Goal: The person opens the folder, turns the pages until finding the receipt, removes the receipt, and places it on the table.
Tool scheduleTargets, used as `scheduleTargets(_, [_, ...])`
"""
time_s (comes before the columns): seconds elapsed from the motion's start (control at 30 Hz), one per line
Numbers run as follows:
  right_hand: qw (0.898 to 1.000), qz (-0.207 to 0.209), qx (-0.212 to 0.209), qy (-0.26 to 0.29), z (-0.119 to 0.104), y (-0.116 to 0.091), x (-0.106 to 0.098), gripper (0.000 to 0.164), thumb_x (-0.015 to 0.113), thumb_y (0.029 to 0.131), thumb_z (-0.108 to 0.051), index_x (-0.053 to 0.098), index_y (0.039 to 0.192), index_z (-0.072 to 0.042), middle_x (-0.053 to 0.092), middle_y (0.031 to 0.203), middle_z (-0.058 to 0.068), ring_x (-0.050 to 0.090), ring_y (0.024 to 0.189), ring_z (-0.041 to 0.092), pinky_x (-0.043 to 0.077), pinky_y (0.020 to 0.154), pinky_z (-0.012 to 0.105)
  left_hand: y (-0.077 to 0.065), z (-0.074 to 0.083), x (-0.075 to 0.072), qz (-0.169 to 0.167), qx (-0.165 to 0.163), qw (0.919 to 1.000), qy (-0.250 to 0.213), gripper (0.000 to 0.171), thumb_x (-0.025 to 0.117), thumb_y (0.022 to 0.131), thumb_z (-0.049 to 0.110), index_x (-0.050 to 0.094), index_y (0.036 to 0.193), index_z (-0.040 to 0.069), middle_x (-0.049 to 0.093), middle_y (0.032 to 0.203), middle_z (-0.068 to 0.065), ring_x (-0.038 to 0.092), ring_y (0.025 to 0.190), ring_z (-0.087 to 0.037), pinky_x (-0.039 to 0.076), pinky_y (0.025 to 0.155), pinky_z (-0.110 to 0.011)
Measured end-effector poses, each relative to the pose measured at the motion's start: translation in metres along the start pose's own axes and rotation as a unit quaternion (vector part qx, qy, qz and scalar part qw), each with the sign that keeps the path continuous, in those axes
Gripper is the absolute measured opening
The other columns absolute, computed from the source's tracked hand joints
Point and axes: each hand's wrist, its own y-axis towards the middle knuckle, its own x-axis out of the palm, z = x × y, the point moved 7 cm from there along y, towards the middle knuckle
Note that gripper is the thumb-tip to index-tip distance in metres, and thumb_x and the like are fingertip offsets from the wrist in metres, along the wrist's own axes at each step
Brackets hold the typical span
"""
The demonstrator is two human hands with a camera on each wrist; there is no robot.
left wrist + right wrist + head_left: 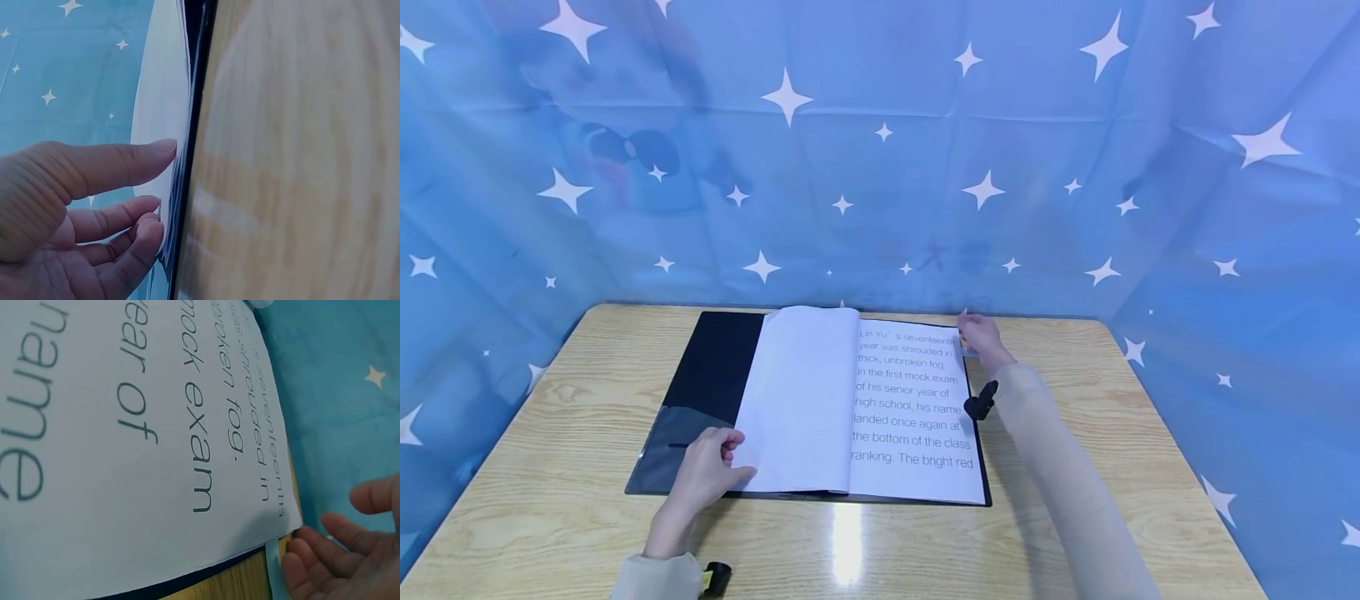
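Note:
A black folder (718,367) lies spread on the table with white sheets in it. Its left page (797,400) is blank and bows up near the spine; the right page (917,408) carries large printed English text. At the lower left corner of the blank page is my left hand (706,467), its thumb (140,161) and bent fingers apart, the tips against the page edge. My right hand (981,337) is at the upper right corner of the printed page. In the right wrist view its fingertips (300,547) meet that corner, with the thumb held away.
The wooden table (1112,467) extends around the folder. A blue curtain (880,208) with white stars hangs along its far edge and sides. Close to the right hand, a pale blue strip (273,569) pokes out beside the page corner.

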Motion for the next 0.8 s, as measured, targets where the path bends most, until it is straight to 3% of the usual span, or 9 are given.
scheduleTargets(0.23, [1.000, -0.009, -0.002, 0.000, -0.037, -0.051, -0.002, 0.050, 0.040, 0.100, -0.031, 0.036, 0.142, -0.005, 0.041, 0.140, 0.014, 0.040, 0.125, 0.030, 0.039, 0.097, 0.042, 0.000, 0.001, 0.000, 0.000, 0.005, 1.0000, 0.002, 0.040, 0.079, 0.066, 0.002, 0.061, 0.100, -0.006, 0.049, 0.082, -0.008, 0.046, 0.071, -0.018, 0.039, 0.061, -0.029])
scheduleTargets(0.37, [1.000, 0.004, -0.006, 0.012, -0.050, -0.070, -0.006, 0.044, 0.044, 0.099, -0.029, 0.045, 0.135, -0.004, 0.046, 0.134, 0.013, 0.044, 0.119, 0.028, 0.045, 0.086, 0.033, 0.000, 0.000, 0.000, -0.001, 0.005, 1.0000, 0.002, 0.040, 0.079, 0.066, 0.002, 0.061, 0.101, -0.006, 0.049, 0.083, -0.008, 0.046, 0.072, -0.019, 0.039, 0.061, -0.029])
scheduleTargets(0.67, [0.999, 0.005, -0.039, 0.003, -0.048, -0.067, -0.010, 0.036, 0.051, 0.096, -0.020, 0.051, 0.127, -0.002, 0.051, 0.127, 0.015, 0.049, 0.109, 0.027, 0.042, 0.063, 0.025, 0.000, -0.001, 0.001, -0.004, 0.007, 1.0000, 0.004, 0.041, 0.080, 0.065, 0.002, 0.061, 0.101, -0.006, 0.049, 0.083, -0.008, 0.046, 0.072, -0.019, 0.039, 0.062, -0.029])
scheduleTargets(0.8, [0.999, -0.007, -0.050, 0.013, -0.049, -0.067, -0.010, 0.038, 0.051, 0.095, -0.016, 0.049, 0.129, 0.002, 0.049, 0.129, 0.018, 0.048, 0.111, 0.029, 0.045, 0.080, 0.034, -0.001, 0.000, 0.001, -0.004, 0.004, 1.0000, 0.004, 0.041, 0.080, 0.065, 0.002, 0.061, 0.101, -0.006, 0.049, 0.084, -0.008, 0.047, 0.072, -0.019, 0.040, 0.062, -0.029])
